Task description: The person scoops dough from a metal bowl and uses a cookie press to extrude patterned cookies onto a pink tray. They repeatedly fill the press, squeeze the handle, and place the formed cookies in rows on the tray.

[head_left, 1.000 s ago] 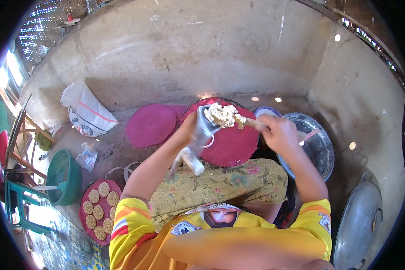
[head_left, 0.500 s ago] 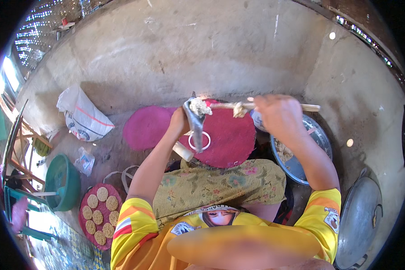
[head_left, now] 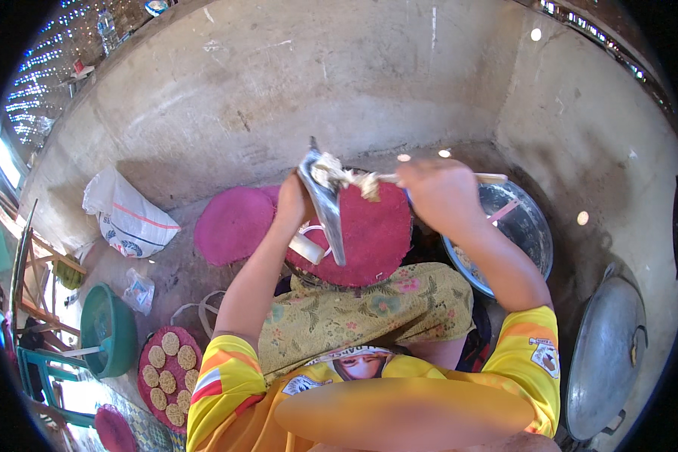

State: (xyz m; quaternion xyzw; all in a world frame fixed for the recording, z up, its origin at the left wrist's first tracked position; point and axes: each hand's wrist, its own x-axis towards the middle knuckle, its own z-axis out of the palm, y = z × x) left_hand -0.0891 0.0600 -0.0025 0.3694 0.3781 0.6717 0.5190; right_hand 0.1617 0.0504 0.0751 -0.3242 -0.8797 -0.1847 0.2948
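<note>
My left hand (head_left: 294, 199) is closed round a grey metal trough-shaped tool (head_left: 329, 218), held tilted above a round magenta mat (head_left: 380, 233). Pale, lumpy, dough-like stuff (head_left: 325, 170) sits in its upper part. My right hand (head_left: 438, 187) grips a thin wooden stick (head_left: 493, 178), whose left end points at the tool. A pale clump (head_left: 369, 185) clings around that stick and touches the stuff in the tool. On the mat, partly behind the tool, lie a white ring (head_left: 325, 252) and a white cylinder (head_left: 304, 246).
A blue basin (head_left: 544, 256) with pale stuff and a pink-handled utensil stands right. Farther right leans a large metal pan (head_left: 606, 354). At left are another magenta mat (head_left: 233, 226), a white sack (head_left: 132, 218), a green basin (head_left: 120, 331) and several round cakes on a magenta disc (head_left: 152, 350).
The stick in my right hand has shifted left, bringing its clump against the stuff in the metal tool. The tool's lower end has swung slightly right. My head view has shifted slightly.
</note>
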